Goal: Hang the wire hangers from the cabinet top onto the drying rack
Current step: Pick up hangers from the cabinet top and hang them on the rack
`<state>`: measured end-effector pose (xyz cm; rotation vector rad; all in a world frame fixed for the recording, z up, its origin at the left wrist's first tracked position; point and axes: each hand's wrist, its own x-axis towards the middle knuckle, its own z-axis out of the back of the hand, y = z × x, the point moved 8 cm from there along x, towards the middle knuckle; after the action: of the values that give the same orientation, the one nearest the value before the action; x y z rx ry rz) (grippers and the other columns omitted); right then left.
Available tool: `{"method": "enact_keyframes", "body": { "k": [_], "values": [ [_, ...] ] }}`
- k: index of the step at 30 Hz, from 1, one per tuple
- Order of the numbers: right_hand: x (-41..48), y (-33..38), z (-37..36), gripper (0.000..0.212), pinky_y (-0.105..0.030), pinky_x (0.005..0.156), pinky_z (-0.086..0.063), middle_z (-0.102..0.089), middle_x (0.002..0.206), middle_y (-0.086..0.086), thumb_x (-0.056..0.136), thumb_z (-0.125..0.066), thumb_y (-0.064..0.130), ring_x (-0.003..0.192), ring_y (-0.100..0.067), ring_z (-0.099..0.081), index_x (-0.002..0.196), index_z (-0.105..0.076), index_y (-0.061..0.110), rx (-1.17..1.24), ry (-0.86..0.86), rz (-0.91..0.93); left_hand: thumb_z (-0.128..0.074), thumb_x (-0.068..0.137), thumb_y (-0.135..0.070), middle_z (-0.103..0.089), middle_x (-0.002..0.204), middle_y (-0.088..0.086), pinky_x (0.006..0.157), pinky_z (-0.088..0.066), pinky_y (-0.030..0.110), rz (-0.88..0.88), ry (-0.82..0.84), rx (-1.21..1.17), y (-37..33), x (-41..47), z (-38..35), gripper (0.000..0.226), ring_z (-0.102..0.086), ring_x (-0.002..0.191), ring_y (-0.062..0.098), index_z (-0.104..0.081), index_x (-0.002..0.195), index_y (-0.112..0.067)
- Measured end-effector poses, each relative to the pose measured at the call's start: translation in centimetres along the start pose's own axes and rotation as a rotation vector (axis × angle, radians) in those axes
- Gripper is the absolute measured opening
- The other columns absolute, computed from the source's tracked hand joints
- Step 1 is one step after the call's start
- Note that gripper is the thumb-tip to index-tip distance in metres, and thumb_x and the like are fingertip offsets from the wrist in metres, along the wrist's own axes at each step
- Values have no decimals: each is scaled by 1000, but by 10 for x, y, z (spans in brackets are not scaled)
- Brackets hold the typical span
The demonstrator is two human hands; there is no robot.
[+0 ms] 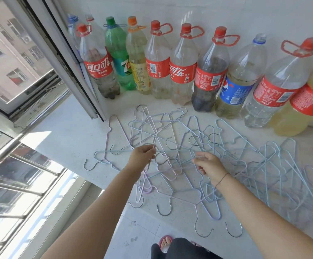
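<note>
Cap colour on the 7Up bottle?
Green; the cap on the 7Up bottle shows clearly in the head view.

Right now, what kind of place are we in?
Probably an enclosed apartment balcony or utility nook: an open window facing other apartment blocks, a white cabinet top strewn with wire hangers, and a row of large soda bottles against a tiled wall.

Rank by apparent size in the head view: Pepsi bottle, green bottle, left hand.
1. Pepsi bottle
2. green bottle
3. left hand
The Pepsi bottle stands nearer the camera, so the bottles' true sizes may match.
</note>
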<state>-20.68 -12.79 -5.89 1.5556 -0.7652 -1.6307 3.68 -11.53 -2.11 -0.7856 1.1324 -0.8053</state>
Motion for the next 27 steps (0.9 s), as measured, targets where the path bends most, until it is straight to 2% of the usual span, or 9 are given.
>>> {"method": "enact_keyframes", "body": {
  "k": [3,6,8,10,14,17,20,27],
  "values": [
    [-5,19,4,37,-7,40,-35,-57,94,-12,83,-61,1,62,-10,-45,119,-56,0,8,-4,81,-58,88,-5,-60,79,6,70,-45,23,-11,-35,-111,-13,-9,15,17,-55,70,15,-67,101,-12],
    [-13,39,9,33,-4,45,-37,-55,83,-6,83,-59,-4,65,-10,-48,115,-59,-1,70,-13,162,-59,88,-4,-61,79,5,71,-46,22,-23,-65,-178,-22,-18,27,19,-55,72,15,-67,105,-8],
    [-19,51,11,30,-5,44,-33,-48,73,-2,84,-56,-6,52,-1,-43,113,-60,1,108,-12,190,-60,87,-3,-61,80,5,72,-46,22,-40,-81,-214,-28,-24,32,20,-55,74,15,-67,106,-6],
    [-23,63,12,30,-9,45,-35,-44,70,-3,85,-53,-8,48,-2,-41,114,-59,-3,177,13,217,-60,88,-4,-60,78,5,71,-46,20,-62,-90,-266,-36,-34,34,21,-55,73,14,-66,108,-6],
    [-36,88,-1,30,-14,53,-50,-47,72,-2,86,-52,-8,50,-3,-49,113,-60,4,246,139,256,-59,89,-4,-60,77,3,60,-47,11,-107,-100,-350,-51,-57,38,23,-56,68,10,-64,111,-6],
    [-53,110,-18,30,-15,54,-51,-47,74,-1,87,-51,-7,59,-6,-50,111,-62,8,237,245,301,-59,88,-4,-61,80,4,57,-47,11,-152,-126,-410,-62,-81,47,26,-57,69,11,-64,113,-4],
    [-75,127,-43,30,-14,54,-50,-47,77,0,88,-52,-3,67,-10,-49,112,-62,10,159,360,340,-61,88,-5,-63,79,0,60,-48,13,-201,-192,-444,-69,-111,65,25,-58,67,9,-66,112,-7],
    [-137,131,-119,28,-13,51,-47,-46,79,-2,89,-51,-2,61,-6,-51,112,-62,9,4,620,382,-63,86,-7,-67,81,0,68,-48,18,-257,-390,-507,-40,-199,122,23,-60,71,10,-68,108,-13]
  ]
}}
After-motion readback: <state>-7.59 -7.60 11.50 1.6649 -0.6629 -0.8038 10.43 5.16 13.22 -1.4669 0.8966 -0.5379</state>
